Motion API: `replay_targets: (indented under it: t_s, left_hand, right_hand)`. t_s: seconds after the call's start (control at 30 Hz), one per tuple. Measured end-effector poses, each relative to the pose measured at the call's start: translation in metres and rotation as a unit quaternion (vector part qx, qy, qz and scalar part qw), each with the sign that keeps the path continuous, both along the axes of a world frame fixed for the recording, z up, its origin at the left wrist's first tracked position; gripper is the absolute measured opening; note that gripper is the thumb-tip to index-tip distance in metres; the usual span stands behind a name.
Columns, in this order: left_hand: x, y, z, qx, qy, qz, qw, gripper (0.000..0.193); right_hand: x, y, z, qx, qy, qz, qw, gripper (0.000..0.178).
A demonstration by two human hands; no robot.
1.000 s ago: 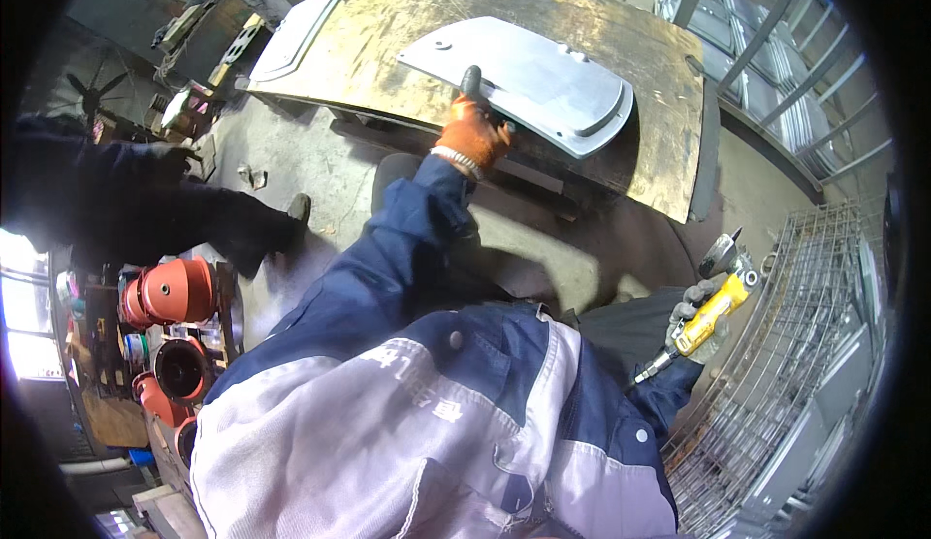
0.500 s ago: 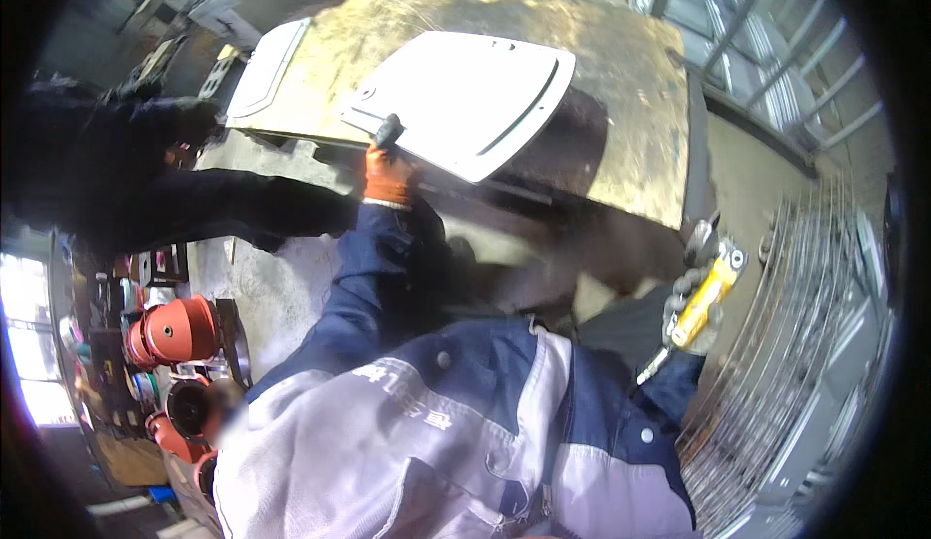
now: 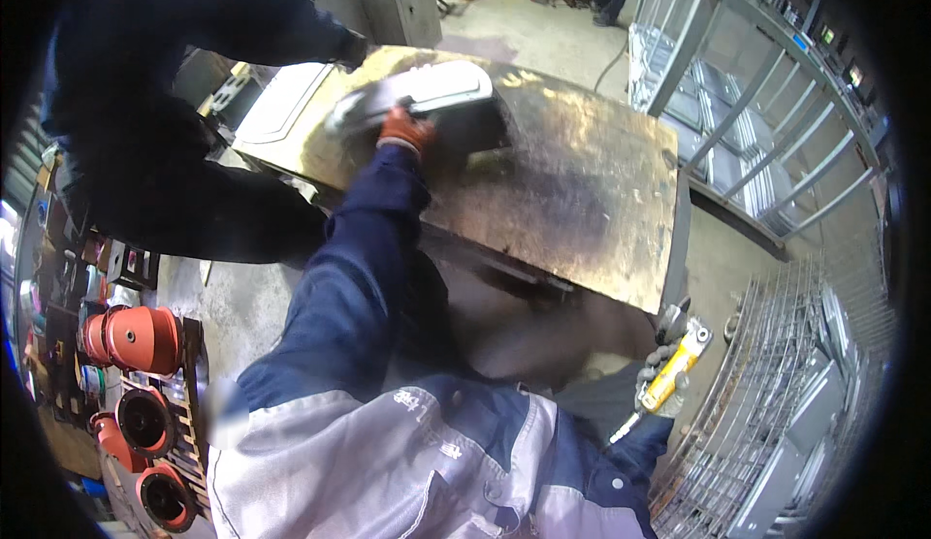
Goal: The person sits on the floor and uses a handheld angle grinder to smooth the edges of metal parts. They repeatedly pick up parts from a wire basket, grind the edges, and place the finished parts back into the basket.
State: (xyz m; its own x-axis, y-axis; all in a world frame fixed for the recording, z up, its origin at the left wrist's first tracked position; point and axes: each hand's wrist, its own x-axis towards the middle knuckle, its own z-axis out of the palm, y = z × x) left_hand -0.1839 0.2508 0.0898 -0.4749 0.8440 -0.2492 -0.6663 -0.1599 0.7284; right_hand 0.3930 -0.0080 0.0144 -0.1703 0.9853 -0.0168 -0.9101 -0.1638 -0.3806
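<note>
My left hand [image 3: 403, 130], in an orange glove, grips the near edge of a light grey metal panel [image 3: 427, 91] that lies on a worn metal worktable [image 3: 582, 190]. The panel is motion-blurred. My right hand [image 3: 661, 366], in a grey glove, hangs low at the right and holds a yellow angle grinder [image 3: 675, 369] beside the table's corner. Another person in dark clothes [image 3: 155, 132] stands at the table's left, one hand [image 3: 351, 49] reaching over the panel's far side.
A second pale panel [image 3: 276, 103] lies at the table's left end. Orange pots [image 3: 131, 337] sit on a rack at the lower left. Wire grids [image 3: 786, 394] and a metal frame rack [image 3: 766, 122] stand at the right. Concrete floor lies beyond the table.
The grey panel has slid leftward across the table with my left hand on it. The view has swung, so the table now fills the middle. The grinder stays low at the right.
</note>
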Motion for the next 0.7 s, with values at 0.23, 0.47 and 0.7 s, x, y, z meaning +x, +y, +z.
replay_targets:
  t_s: [0.23,0.47,0.7]
  left_hand:
    - [0.110,-0.061,0.042,0.065,-0.073,-0.519,0.849,0.036]
    - [0.176,-0.107,0.052,0.081,-0.087,-0.540,0.833,0.044]
    - [0.231,-0.118,0.044,0.039,-0.016,-0.559,0.828,0.037]
  right_hand:
    - [0.000,0.001,-0.007,0.035,0.053,0.017,0.998,0.049]
    - [0.009,-0.008,-0.013,0.016,-0.047,0.024,0.998,0.053]
    - [0.028,-0.034,-0.019,0.039,-0.131,-0.005,0.991,0.052]
